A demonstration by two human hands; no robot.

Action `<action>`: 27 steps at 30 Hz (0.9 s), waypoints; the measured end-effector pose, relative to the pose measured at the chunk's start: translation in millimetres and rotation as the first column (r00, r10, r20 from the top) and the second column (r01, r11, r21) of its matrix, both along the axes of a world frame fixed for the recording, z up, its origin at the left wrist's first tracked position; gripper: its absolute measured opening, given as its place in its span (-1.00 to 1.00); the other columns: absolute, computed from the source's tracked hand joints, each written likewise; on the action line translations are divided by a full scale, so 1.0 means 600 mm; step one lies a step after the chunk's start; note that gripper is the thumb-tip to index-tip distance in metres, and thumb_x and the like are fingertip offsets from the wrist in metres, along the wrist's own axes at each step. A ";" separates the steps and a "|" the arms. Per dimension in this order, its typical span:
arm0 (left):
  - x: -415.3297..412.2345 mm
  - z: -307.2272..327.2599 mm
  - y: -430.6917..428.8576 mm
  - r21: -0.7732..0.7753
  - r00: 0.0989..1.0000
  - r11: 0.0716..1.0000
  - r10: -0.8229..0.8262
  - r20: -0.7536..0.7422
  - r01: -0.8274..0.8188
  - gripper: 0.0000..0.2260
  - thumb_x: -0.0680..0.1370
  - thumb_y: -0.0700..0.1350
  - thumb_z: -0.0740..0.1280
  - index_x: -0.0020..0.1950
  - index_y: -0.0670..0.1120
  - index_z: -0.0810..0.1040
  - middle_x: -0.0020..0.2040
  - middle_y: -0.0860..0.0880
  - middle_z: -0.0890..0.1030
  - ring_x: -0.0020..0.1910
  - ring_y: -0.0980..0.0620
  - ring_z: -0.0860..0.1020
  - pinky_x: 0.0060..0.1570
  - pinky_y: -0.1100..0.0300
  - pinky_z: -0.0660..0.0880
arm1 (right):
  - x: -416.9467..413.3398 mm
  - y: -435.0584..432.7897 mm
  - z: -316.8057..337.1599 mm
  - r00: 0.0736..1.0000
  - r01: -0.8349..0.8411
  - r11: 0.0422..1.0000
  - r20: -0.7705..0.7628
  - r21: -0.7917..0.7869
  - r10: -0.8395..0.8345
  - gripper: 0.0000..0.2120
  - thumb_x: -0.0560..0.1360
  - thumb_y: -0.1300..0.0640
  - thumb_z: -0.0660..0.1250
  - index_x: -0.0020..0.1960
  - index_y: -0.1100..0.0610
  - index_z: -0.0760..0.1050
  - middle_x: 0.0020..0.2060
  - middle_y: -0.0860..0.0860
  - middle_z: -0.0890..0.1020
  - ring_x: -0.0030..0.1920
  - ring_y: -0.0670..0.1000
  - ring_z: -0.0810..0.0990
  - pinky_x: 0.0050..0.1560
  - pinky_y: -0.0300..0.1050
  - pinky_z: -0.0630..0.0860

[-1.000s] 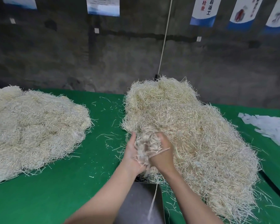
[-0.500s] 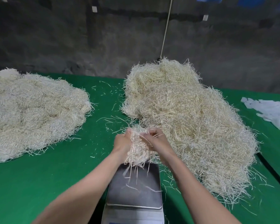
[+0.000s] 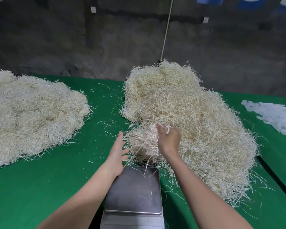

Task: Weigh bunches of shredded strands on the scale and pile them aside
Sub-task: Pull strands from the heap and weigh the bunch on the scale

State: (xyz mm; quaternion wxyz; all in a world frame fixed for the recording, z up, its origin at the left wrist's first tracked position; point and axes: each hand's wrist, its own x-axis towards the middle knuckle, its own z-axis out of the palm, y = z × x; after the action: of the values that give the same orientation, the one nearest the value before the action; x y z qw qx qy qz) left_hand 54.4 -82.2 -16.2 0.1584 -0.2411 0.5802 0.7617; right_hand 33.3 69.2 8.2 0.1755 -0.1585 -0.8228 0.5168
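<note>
Gripping bunch [image 3: 144,142] w/ R hand [image 3: 168,142], fingers curled round strands, above scale [image 3: 134,192] far edge; L hand [image 3: 117,152] spread flat, just beside bunch.

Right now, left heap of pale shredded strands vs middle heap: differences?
The left heap is flatter, whiter, tidier-edged; middle heap taller, yellower, scragglier. The right hand grips a bunch at the middle heap's near edge; no hand touches the left heap. Both lie on the green table.
</note>
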 end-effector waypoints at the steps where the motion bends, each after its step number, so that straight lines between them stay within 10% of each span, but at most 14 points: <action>1: 0.004 -0.002 -0.001 0.006 0.998 0.998 0.057 -0.012 -0.057 -0.31 0.46 0.41 0.11 0.48 0.05 0.27 0.46 -0.09 0.30 0.42 -0.13 0.27 0.42 -0.16 0.03 | -0.005 0.003 0.005 0.997 0.024 0.996 -0.081 0.087 -0.017 -0.38 0.44 -0.27 0.12 0.12 0.28 0.44 -0.11 -0.06 0.47 -0.19 -0.11 0.20 -0.23 -0.31 0.39; 7: 0.036 0.015 0.048 0.475 0.971 0.880 -0.087 0.221 -0.030 0.25 -0.04 0.58 0.26 0.54 0.13 -0.05 0.56 -0.17 -0.06 0.45 -0.41 0.07 0.23 -0.50 0.02 | -0.010 -0.032 0.032 0.864 0.095 0.993 -0.502 0.074 -0.045 -0.70 0.53 -0.02 0.23 -0.09 0.24 0.47 -0.14 0.03 0.48 -0.18 -0.03 0.39 -0.17 -0.26 0.32; 11: 0.022 0.035 0.065 0.692 0.988 0.722 -0.116 0.103 0.013 0.10 0.08 0.61 0.12 0.34 -0.17 0.43 0.23 -0.31 0.53 0.21 -0.33 0.48 0.20 -0.29 0.34 | 0.009 -0.058 0.017 0.962 -0.102 0.971 -0.270 -0.218 0.040 -0.75 0.52 -0.01 0.28 -0.04 0.20 0.48 -0.29 0.06 0.53 -0.43 -0.09 0.37 -0.47 -0.34 0.31; 16: 0.006 0.046 0.028 0.397 0.968 0.883 -0.232 -0.096 0.251 -0.28 0.32 0.47 0.14 0.26 -0.01 0.49 0.13 -0.19 0.61 0.05 -0.19 0.62 0.05 -0.12 0.53 | 0.029 -0.025 -0.014 0.934 -0.307 0.949 0.168 -0.078 0.316 -0.49 0.48 -0.11 0.33 0.25 0.24 0.40 -0.37 0.01 0.52 -0.60 -0.17 0.30 -0.50 -0.23 0.31; 20: 0.036 0.016 0.066 -0.393 0.865 0.888 -0.380 -0.328 0.240 -0.39 0.51 0.34 -0.05 0.38 0.04 0.40 0.36 0.02 0.44 0.28 0.12 0.44 0.22 0.35 0.29 | 0.030 -0.032 -0.038 0.945 -0.265 0.963 0.185 -0.056 0.271 -0.30 0.50 -0.07 0.31 0.50 0.16 0.09 0.26 0.09 0.44 0.08 0.00 0.51 0.16 0.00 0.44; 22: 0.035 0.000 0.063 -0.545 0.795 0.820 -0.445 -0.414 0.175 -0.53 0.52 0.30 -0.06 0.11 0.13 0.55 -0.06 0.07 0.63 -0.18 0.16 0.51 -0.23 0.54 0.33 | 0.034 -0.024 -0.040 0.953 -0.275 0.959 0.112 -0.060 0.281 -0.36 0.47 0.02 0.36 0.46 0.02 0.14 0.40 0.03 0.29 0.40 0.09 0.28 0.36 0.16 0.30; 23: 0.032 -0.002 0.052 -0.587 0.781 0.786 -0.487 -0.392 0.195 -0.55 0.52 0.29 -0.06 0.10 0.17 0.54 -0.37 0.10 0.35 -0.37 0.14 0.44 -0.39 0.47 0.31 | 0.037 -0.017 -0.038 0.935 -0.335 0.938 0.091 -0.086 0.342 -0.33 0.46 0.03 0.37 0.46 -0.11 0.12 0.45 -0.02 0.20 0.45 0.07 0.17 0.40 0.20 0.22; 24: 0.029 -0.001 0.041 -0.610 0.767 0.749 -0.542 -0.343 0.257 -0.52 0.52 0.29 -0.07 0.21 0.17 0.50 -0.17 0.08 0.58 -0.50 0.14 0.36 -0.46 0.41 0.32 | 0.043 -0.009 -0.034 0.898 -0.417 0.898 0.085 -0.141 0.431 -0.31 0.45 0.01 0.36 0.45 -0.24 0.08 0.49 -0.10 0.10 0.47 0.02 0.07 0.42 0.20 0.13; 25: 0.026 -0.001 0.032 -0.614 0.740 0.713 -0.605 -0.294 0.338 -0.46 0.50 0.31 -0.07 0.33 0.14 0.43 -0.45 0.15 0.54 -0.52 0.14 0.39 -0.43 0.37 0.38 | 0.049 -0.002 -0.030 0.838 -0.515 0.832 0.083 -0.207 0.540 -0.34 0.46 -0.02 0.32 0.41 -0.37 0.07 0.50 -0.16 0.04 0.48 -0.02 0.03 0.42 0.16 0.08; 27: 0.016 0.005 0.023 -0.590 0.683 0.667 -0.687 -0.249 0.455 -0.38 0.47 0.35 -0.07 0.40 0.09 0.37 0.06 0.03 0.62 0.01 0.12 0.58 0.04 0.36 0.37 | 0.059 0.005 -0.022 0.711 -0.630 0.710 0.133 -0.315 0.690 -0.60 0.53 -0.10 0.19 0.27 -0.46 0.19 0.49 -0.16 0.08 0.48 -0.01 0.02 0.40 0.17 0.01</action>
State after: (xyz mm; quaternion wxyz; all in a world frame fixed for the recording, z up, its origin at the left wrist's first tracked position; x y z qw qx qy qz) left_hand 64.3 -68.4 -13.5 0.1913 0.1123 0.8167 0.5328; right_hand 68.6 72.1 -4.9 -0.1446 0.0665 -0.7684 0.6199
